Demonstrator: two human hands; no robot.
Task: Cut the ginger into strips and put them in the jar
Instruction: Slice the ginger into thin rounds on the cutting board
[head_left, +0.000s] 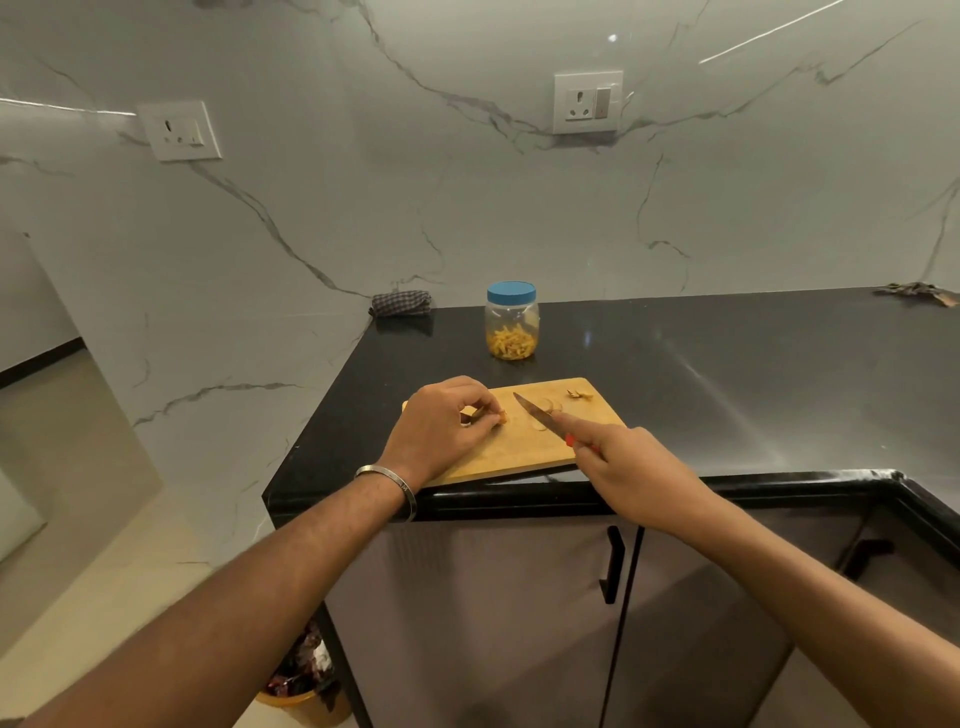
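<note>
One Small Ginger Piece Under the Knife

Left hand (441, 423) pinches the ginger piece (500, 415) against the cutting board (524, 457); judged light, firm, fibrous, likely slick when cut, best held at its rear end. Right hand (628, 470) grasps the knife (540, 415), blade angled beside it. Behind, the lidded jar (512, 322) holds strips.

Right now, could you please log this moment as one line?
left hand: pinches ginger | right hand: grips knife | cutting board | jar: lidded, holds strips
</note>
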